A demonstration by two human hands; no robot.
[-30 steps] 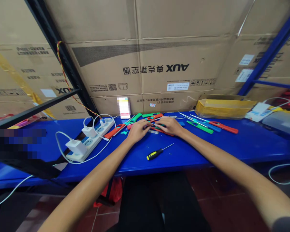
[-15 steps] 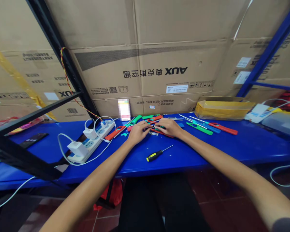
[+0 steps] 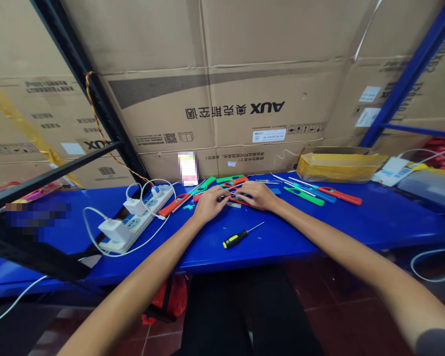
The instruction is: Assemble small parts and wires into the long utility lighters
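Note:
My left hand [image 3: 209, 204] and my right hand [image 3: 255, 194] meet at the middle of the blue workbench [image 3: 282, 242]. Their fingers curl over a red plastic lighter housing [image 3: 249, 203], partly hidden beneath them, and any small parts between the fingertips are hidden. Just in front lies a yellow-and-black screwdriver [image 3: 237, 239]. Left of my hands rests an orange-red long-nosed lighter [image 3: 174, 204], and a green one [image 3: 203, 185] lies beyond it. To the right are a green lighter [image 3: 304, 196] and a red lighter [image 3: 339, 195] with thin metal rods.
A power strip [image 3: 137, 222] with white chargers and cables sits at the left of the bench. A yellow cardboard box [image 3: 341, 168] stands at the back right. Large AUX cartons [image 3: 215, 104] fill the shelf behind, between black and blue uprights.
My hands stay together on the red housing with only slight finger movement. The whole view has shifted a little as my head moved.

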